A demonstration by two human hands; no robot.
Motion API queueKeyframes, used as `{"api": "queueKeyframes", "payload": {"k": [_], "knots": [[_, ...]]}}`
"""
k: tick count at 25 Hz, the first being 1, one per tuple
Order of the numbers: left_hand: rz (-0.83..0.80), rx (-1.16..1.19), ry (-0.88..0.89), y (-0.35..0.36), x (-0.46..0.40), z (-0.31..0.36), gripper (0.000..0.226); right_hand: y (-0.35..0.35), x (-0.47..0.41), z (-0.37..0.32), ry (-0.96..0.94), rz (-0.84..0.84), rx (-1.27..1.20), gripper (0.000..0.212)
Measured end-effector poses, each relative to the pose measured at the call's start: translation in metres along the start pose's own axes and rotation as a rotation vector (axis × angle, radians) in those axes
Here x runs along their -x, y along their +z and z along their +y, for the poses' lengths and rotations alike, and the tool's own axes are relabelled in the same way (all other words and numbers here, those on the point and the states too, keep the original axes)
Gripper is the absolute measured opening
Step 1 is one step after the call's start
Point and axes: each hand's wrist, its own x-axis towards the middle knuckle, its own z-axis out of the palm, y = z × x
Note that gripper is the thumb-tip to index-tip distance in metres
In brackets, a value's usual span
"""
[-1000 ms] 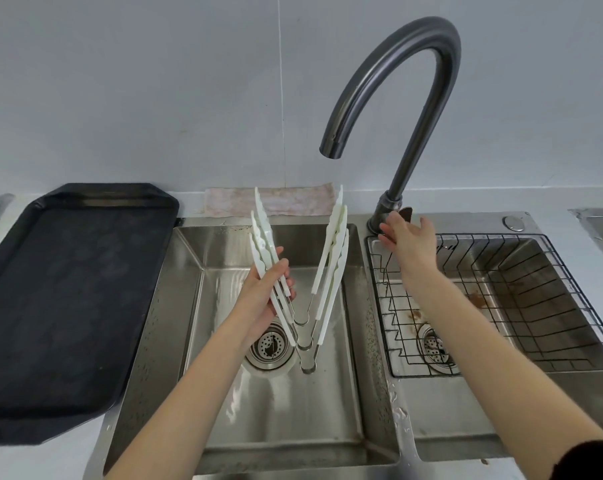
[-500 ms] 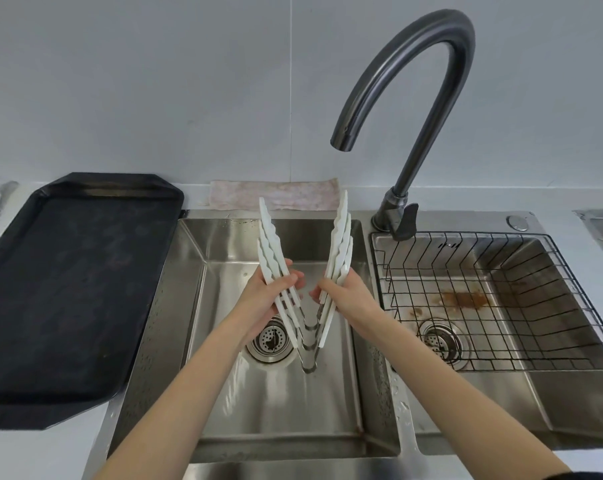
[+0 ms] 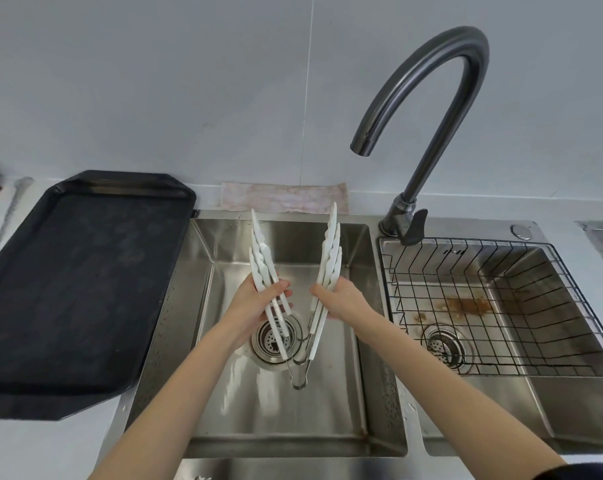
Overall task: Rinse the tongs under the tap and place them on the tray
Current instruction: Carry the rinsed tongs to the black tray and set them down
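Note:
Several white tongs with metal hinge ends are stacked together and spread in a V above the left sink basin, tips up. My left hand grips the left bundle of arms. My right hand holds the right bundle. The dark curved tap arches above and to the right, with no water seen running. A black tray lies on the counter left of the sink.
The right basin holds a black wire basket with brown stains beneath it. A pinkish cloth lies behind the left basin against the wall. The tap lever sits at the tap's base.
My right hand left the tap lever and came down onto the right arms of the tongs. The left hand kept its grip in place.

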Motion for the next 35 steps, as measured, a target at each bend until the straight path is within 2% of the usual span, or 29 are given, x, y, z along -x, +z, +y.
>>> {"api": "queueKeyframes", "payload": {"k": [3, 6, 10, 16, 19, 20, 26, 29, 30, 33, 35], "knots": [[0.056, -0.061, 0.033, -0.02, 0.004, 0.006, 0.027, 0.014, 0.001, -0.017, 0.001, -0.068, 0.036, 0.022], [0.108, -0.114, 0.079, -0.049, 0.009, 0.019, 0.027, 0.033, -0.001, -0.037, -0.009, -0.117, 0.086, 0.017], [0.135, -0.289, 0.127, -0.096, 0.016, 0.044, 0.004, 0.075, -0.008, -0.069, 0.003, -0.194, -0.003, 0.015], [0.225, -0.255, 0.104, -0.163, 0.012, 0.07, 0.017, 0.135, -0.024, -0.114, 0.02, -0.23, 0.0, 0.021], [0.266, -0.257, 0.124, -0.188, 0.001, 0.078, 0.018, 0.157, -0.034, -0.137, 0.025, -0.233, -0.008, 0.061], [0.278, -0.259, 0.118, -0.195, -0.003, 0.08, 0.012, 0.163, -0.037, -0.143, 0.02, -0.234, -0.007, 0.064], [0.294, -0.323, 0.088, -0.228, -0.038, 0.09, 0.017, 0.197, -0.066, -0.164, -0.017, -0.177, 0.035, 0.055], [0.326, -0.349, 0.056, -0.239, -0.054, 0.085, 0.009, 0.206, -0.076, -0.169, -0.065, -0.136, 0.175, 0.05], [0.347, -0.35, 0.037, -0.242, -0.06, 0.081, 0.015, 0.209, -0.079, -0.171, -0.081, -0.132, 0.226, 0.048], [0.435, -0.532, 0.007, -0.253, -0.074, 0.074, 0.027, 0.215, -0.083, -0.175, -0.1, -0.123, 0.315, 0.042], [0.484, -0.713, -0.023, -0.259, -0.081, 0.069, 0.04, 0.217, -0.082, -0.176, -0.099, -0.114, 0.331, 0.047]]}}
